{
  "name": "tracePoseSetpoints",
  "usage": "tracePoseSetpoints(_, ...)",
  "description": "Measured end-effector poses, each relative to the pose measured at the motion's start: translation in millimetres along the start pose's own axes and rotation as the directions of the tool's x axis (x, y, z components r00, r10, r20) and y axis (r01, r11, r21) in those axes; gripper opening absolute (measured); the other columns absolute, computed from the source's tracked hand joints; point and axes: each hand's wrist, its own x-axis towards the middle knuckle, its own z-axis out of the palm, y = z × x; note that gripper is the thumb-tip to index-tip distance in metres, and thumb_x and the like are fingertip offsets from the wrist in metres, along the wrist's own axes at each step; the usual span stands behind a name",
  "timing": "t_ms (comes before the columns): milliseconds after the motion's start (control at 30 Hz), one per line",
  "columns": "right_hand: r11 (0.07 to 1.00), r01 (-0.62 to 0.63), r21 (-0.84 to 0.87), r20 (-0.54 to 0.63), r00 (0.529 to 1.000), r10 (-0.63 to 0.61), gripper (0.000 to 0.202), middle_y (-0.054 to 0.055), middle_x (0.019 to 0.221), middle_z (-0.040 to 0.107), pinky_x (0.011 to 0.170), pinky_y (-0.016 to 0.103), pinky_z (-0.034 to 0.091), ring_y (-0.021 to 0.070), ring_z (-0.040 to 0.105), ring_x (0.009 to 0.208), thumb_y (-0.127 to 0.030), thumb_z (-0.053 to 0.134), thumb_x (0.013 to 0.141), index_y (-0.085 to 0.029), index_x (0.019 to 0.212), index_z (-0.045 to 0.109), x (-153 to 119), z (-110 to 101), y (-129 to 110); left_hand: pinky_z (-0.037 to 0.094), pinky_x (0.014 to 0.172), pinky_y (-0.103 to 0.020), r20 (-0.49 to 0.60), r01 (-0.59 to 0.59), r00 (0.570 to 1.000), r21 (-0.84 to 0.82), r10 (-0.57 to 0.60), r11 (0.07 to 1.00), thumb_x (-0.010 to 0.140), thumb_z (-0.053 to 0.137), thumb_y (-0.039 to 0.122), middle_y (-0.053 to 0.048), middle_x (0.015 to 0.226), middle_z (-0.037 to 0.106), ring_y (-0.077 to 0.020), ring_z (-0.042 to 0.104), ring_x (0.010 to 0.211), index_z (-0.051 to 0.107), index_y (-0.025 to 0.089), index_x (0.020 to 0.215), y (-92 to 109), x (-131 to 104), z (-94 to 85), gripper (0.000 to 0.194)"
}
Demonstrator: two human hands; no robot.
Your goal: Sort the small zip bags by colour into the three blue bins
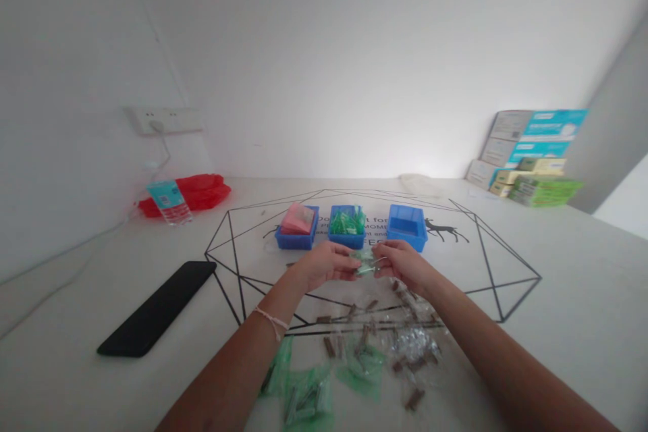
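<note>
Green packet (364, 262) between left grip (328, 263), right grip (402, 262).

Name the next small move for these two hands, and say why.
Probably steady the small greenish packet with the left hand and work its right edge with the right hand: both hands have their fingers on it from opposite sides, and blur hides whether it is open.
</note>
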Motion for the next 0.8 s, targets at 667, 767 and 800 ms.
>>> tracePoseSetpoints(667,1.0,-0.003,0.031,0.019,1.0,0.002,0.02,0.008,0.072,0.073,0.054,0.021,0.056,0.0147,0.07,0.063,-0.031,0.074,0.082,-0.012,0.077,0.067,-3.2,-4.3,3.2,0.046,0.07,-0.029,-0.107,-0.178,0.974,0.171,0.198,0.969,0.047,0.086,0.018,-0.006,0.08,0.073,-0.0162,0.062,0.073,0.074,0.016,0.069,-0.6,5.4,-4.1,0.024)
tracePoseSetpoints(767,0.994,0.106,0.007,-0.01,0.994,-0.106,0.019,0.001,0.068,0.07,0.058,0.021,0.057,0.0111,0.065,0.06,-0.018,0.085,0.062,-0.014,0.07,0.069,2.3,-6.6,9.3,0.043,0.064,-0.027,-0.102,-0.147,0.98,0.208,0.171,0.967,0.048,0.079,0.01,-0.004,0.074,0.072,-0.0145,0.059,0.067,0.076,0.017,0.074,-1.0,4.9,-4.3,0.027)
tracePoseSetpoints(800,0.991,0.13,-0.008,-0.02,0.991,-0.131,0.02,0.0,0.066,0.069,0.056,0.02,0.056,0.0102,0.063,0.058,-0.018,0.086,0.058,-0.015,0.069,0.069,4.3,-7.9,10.7,0.042,0.062,-0.026,-0.109,-0.137,0.981,0.206,0.162,0.969,0.048,0.076,0.008,-0.003,0.072,0.071,-0.014,0.058,0.065,0.076,0.017,0.074,-1.4,5.1,-4.7,0.027)
